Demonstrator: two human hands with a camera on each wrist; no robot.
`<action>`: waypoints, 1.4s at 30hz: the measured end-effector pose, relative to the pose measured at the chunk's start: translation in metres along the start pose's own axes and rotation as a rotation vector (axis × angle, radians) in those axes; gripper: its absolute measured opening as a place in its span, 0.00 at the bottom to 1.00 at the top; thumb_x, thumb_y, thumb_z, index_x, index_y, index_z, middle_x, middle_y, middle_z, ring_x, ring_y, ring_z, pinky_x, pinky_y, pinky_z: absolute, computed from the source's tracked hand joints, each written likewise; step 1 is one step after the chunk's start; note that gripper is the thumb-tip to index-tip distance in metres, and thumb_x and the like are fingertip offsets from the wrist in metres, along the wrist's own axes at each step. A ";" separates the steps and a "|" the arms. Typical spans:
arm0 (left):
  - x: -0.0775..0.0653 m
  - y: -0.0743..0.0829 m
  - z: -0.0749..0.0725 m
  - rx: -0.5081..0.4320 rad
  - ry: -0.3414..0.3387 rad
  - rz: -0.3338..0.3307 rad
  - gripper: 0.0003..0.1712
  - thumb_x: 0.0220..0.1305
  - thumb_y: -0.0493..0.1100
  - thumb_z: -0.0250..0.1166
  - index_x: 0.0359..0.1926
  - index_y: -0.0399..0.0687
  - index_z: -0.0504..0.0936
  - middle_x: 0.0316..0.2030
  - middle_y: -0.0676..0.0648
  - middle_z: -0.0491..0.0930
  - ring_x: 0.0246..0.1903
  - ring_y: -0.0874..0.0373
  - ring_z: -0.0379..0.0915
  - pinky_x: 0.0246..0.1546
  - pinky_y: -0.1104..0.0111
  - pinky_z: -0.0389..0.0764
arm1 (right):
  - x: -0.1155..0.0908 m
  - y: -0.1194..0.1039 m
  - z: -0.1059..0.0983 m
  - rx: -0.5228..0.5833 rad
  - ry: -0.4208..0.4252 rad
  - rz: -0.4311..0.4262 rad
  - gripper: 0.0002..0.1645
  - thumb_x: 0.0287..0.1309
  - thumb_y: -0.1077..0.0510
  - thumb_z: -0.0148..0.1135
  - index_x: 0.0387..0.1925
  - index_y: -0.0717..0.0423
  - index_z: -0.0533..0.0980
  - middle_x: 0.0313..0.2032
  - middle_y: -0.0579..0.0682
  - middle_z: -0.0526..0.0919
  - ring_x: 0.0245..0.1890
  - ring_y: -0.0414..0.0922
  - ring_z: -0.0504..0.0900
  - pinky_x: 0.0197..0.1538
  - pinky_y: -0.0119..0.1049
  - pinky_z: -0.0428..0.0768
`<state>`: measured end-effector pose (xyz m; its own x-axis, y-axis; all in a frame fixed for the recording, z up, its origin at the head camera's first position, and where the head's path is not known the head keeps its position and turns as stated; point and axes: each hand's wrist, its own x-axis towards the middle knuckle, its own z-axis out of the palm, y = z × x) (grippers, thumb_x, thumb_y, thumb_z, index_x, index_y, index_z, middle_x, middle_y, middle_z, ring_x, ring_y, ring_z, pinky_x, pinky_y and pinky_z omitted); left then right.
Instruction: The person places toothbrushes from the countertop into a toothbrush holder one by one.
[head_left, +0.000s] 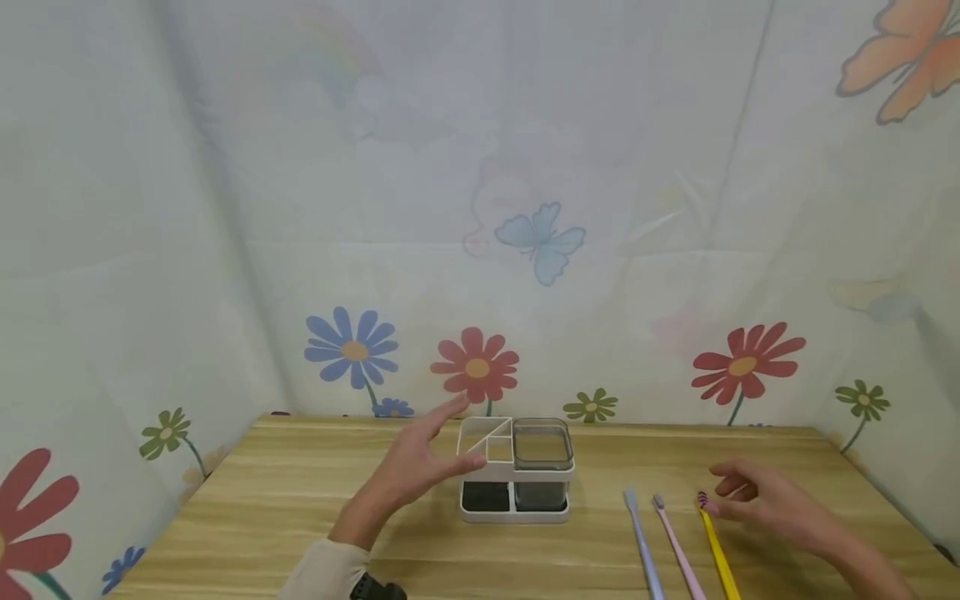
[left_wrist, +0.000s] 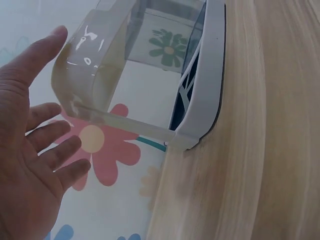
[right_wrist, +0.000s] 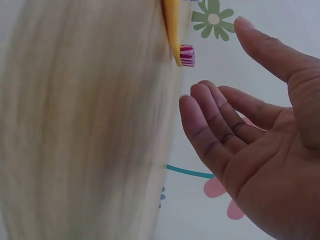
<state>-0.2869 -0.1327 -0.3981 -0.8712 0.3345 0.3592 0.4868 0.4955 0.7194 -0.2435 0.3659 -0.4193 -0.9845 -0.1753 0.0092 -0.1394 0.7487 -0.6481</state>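
Observation:
My left hand is spread at the left side of a white toothbrush holder with divided slots and a clear smoky cup in its right half. In the left wrist view, the thumb and fingers are apart around the holder's near end, gripping nothing. My right hand hovers at the head of a yellow toothbrush, its fingers loosely bent. In the right wrist view, a gap shows between these fingertips and the purple-and-white bristles. The yellow toothbrush lies on the table, handle toward me.
A pink toothbrush and a blue toothbrush lie left of the yellow one on the wood-grain table. A white curtain printed with flowers and butterflies hangs behind and along both sides. A black watch sits on the left wrist.

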 end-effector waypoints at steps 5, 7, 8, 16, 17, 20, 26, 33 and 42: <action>0.001 -0.002 0.002 -0.059 -0.012 0.002 0.49 0.60 0.56 0.80 0.79 0.58 0.70 0.75 0.49 0.71 0.76 0.45 0.63 0.74 0.46 0.68 | 0.001 0.002 0.005 0.071 -0.028 -0.009 0.34 0.66 0.53 0.75 0.59 0.77 0.75 0.41 0.51 0.84 0.41 0.49 0.82 0.37 0.36 0.86; 0.001 -0.002 0.003 -0.078 -0.018 0.000 0.48 0.60 0.56 0.80 0.79 0.56 0.70 0.75 0.48 0.71 0.75 0.45 0.64 0.73 0.48 0.69 | 0.001 0.002 0.007 0.083 -0.037 -0.004 0.33 0.65 0.54 0.75 0.58 0.76 0.75 0.40 0.51 0.83 0.40 0.48 0.81 0.36 0.36 0.86; 0.001 -0.002 0.003 -0.087 -0.022 -0.001 0.48 0.61 0.56 0.80 0.78 0.55 0.71 0.75 0.47 0.71 0.74 0.44 0.65 0.73 0.48 0.69 | 0.001 0.003 0.007 0.088 -0.044 -0.008 0.32 0.65 0.54 0.75 0.57 0.77 0.75 0.39 0.51 0.83 0.39 0.48 0.80 0.36 0.36 0.86; 0.001 -0.003 0.001 -0.146 -0.023 -0.011 0.45 0.61 0.55 0.80 0.76 0.51 0.74 0.72 0.43 0.74 0.70 0.43 0.72 0.69 0.49 0.74 | 0.001 0.003 0.012 0.061 -0.070 0.032 0.28 0.61 0.54 0.78 0.52 0.71 0.78 0.37 0.49 0.81 0.38 0.47 0.77 0.36 0.34 0.80; 0.001 -0.003 0.000 -0.152 -0.019 -0.013 0.45 0.60 0.55 0.81 0.75 0.51 0.75 0.71 0.43 0.75 0.69 0.43 0.73 0.68 0.49 0.75 | 0.002 0.002 0.012 0.050 -0.071 0.046 0.28 0.61 0.54 0.78 0.51 0.70 0.78 0.37 0.49 0.81 0.38 0.47 0.76 0.36 0.35 0.79; 0.003 -0.002 0.000 -0.161 -0.009 -0.012 0.44 0.60 0.54 0.81 0.74 0.49 0.76 0.70 0.43 0.76 0.67 0.43 0.75 0.67 0.51 0.77 | 0.002 -0.001 0.013 0.032 -0.068 0.082 0.25 0.59 0.52 0.80 0.47 0.66 0.79 0.36 0.49 0.79 0.37 0.47 0.75 0.36 0.34 0.77; 0.005 0.000 0.000 -0.173 -0.012 -0.014 0.44 0.60 0.53 0.82 0.73 0.48 0.77 0.70 0.40 0.76 0.66 0.41 0.77 0.65 0.51 0.79 | 0.001 -0.001 0.016 0.033 -0.052 0.047 0.21 0.58 0.55 0.80 0.41 0.63 0.78 0.33 0.49 0.78 0.34 0.47 0.74 0.34 0.33 0.75; 0.006 -0.002 0.004 -0.182 -0.013 -0.021 0.43 0.60 0.53 0.81 0.73 0.48 0.77 0.69 0.41 0.77 0.66 0.41 0.77 0.65 0.51 0.79 | 0.002 -0.006 0.021 -0.016 -0.015 0.177 0.15 0.60 0.58 0.77 0.37 0.61 0.79 0.32 0.49 0.78 0.33 0.46 0.75 0.33 0.35 0.76; 0.003 -0.008 0.009 -0.192 -0.014 -0.030 0.42 0.61 0.52 0.81 0.73 0.47 0.77 0.69 0.41 0.77 0.64 0.40 0.78 0.64 0.51 0.80 | -0.001 -0.005 0.028 0.005 -0.002 0.284 0.08 0.64 0.61 0.71 0.34 0.61 0.80 0.30 0.49 0.78 0.29 0.46 0.76 0.32 0.37 0.79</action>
<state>-0.2928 -0.1281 -0.4085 -0.8834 0.3339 0.3288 0.4388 0.3433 0.8304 -0.2390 0.3447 -0.4372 -0.9838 0.0396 -0.1750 0.1426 0.7648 -0.6283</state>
